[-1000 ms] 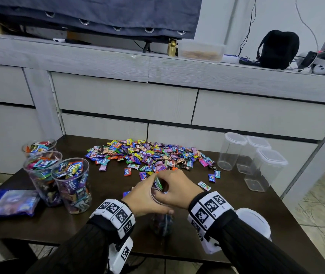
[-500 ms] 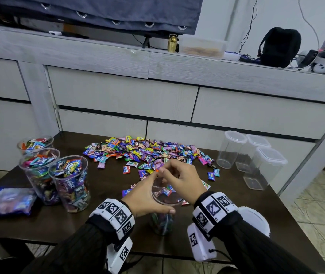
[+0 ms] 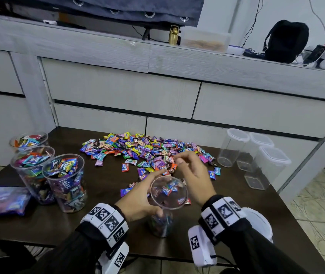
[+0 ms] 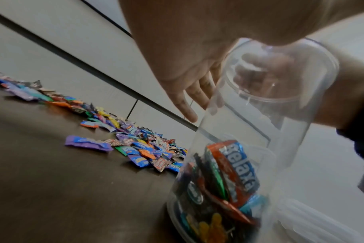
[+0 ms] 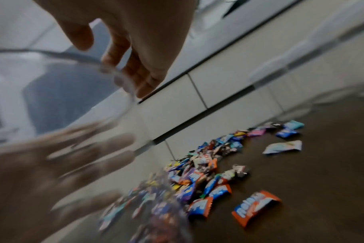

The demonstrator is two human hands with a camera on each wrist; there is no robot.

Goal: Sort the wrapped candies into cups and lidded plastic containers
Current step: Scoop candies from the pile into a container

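Our right hand [image 3: 195, 175] is lifting away from the cup [image 3: 167, 204] toward the candy pile [image 3: 147, 151], fingers loose and empty, while our left hand [image 3: 138, 198] is gripping that part-filled cup on the table [image 3: 39, 224]

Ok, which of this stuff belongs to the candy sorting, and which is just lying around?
Job: candy pile; held container in left hand; right hand; three filled cups; lidded containers; white lid.

Lying about: black backpack; blue bag; shelf box.
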